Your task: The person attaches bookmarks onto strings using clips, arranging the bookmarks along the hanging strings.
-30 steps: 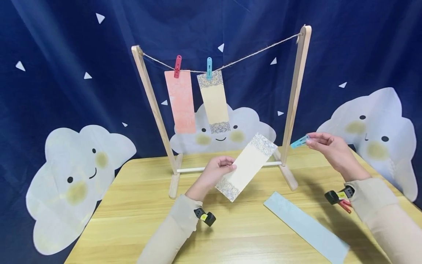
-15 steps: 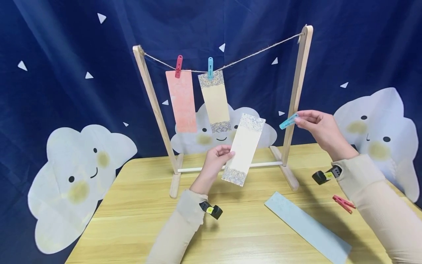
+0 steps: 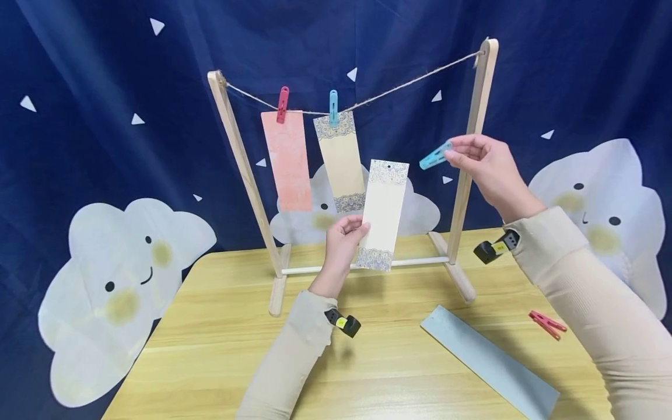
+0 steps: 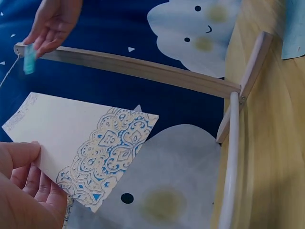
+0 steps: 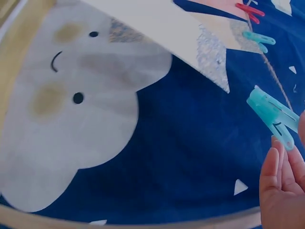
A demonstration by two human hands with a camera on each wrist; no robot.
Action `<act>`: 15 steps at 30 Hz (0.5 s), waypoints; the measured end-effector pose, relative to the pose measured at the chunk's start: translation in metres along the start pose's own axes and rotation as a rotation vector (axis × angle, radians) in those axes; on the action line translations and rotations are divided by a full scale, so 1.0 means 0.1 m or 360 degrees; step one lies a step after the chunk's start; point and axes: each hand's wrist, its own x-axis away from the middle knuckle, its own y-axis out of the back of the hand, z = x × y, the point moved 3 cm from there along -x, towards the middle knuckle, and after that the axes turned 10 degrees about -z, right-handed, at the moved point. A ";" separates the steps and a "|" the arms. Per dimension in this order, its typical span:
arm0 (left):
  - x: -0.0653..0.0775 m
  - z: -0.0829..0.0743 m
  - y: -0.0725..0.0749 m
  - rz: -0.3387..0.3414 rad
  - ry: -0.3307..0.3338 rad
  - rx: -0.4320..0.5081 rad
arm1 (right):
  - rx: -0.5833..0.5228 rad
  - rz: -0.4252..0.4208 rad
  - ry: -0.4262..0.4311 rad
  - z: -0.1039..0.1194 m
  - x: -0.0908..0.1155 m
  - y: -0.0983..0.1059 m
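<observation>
In the head view my left hand [image 3: 343,242] pinches the left edge of a cream bookmark-like card [image 3: 385,213] with lace-patterned ends, held nearly upright below the string [image 3: 415,77]. A small hole shows near its top. My right hand [image 3: 485,166], in front of the right post, pinches a light-blue clothespin [image 3: 436,156] by its handle end. The clothespin [image 5: 271,110] points toward the card and is apart from it. On the string hang a pink card [image 3: 287,163] under a red clothespin [image 3: 283,105] and a patterned cream card [image 3: 341,163] under a blue clothespin [image 3: 333,108].
A wooden stand with a left post [image 3: 244,175] and right post [image 3: 475,134] carries the string; a white rod [image 3: 420,262] joins its feet. On the table [image 3: 210,350] lie a pale-blue card [image 3: 488,359] and a red clothespin [image 3: 548,324]. A blue curtain [image 3: 105,58] hangs behind.
My left hand has raised the cream card and turned it more upright. My right hand has moved up and to the left with the blue clothespin, uncovering the red clothespin on the table.
</observation>
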 end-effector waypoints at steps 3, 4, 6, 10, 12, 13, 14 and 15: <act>-0.03 -0.04 -0.02 -0.0019 -0.0031 0.0043 | -0.0022 -0.0010 0.0050 0.09 -0.08 -0.09; -0.04 -0.06 -0.02 -0.0025 -0.0043 0.0056 | -0.0021 -0.0015 0.0065 0.12 -0.11 -0.11; -0.07 -0.09 -0.03 -0.0033 -0.0060 0.0066 | -0.0038 -0.0032 0.0086 0.17 -0.17 -0.15; -0.10 -0.14 -0.04 -0.0039 -0.0064 0.0072 | -0.0147 -0.0072 0.0119 0.26 -0.28 -0.22; -0.11 -0.15 -0.04 -0.0036 -0.0061 0.0069 | -0.0215 -0.0085 0.0154 0.31 -0.34 -0.25; -0.12 -0.16 -0.04 -0.0036 -0.0055 0.0066 | -0.0248 -0.0089 0.0182 0.34 -0.36 -0.26; -0.13 -0.16 -0.04 -0.0034 -0.0055 0.0062 | -0.0277 -0.0095 0.0215 0.36 -0.39 -0.28; -0.14 -0.16 -0.05 -0.0037 -0.0055 0.0064 | -0.0285 -0.0104 0.0246 0.39 -0.41 -0.29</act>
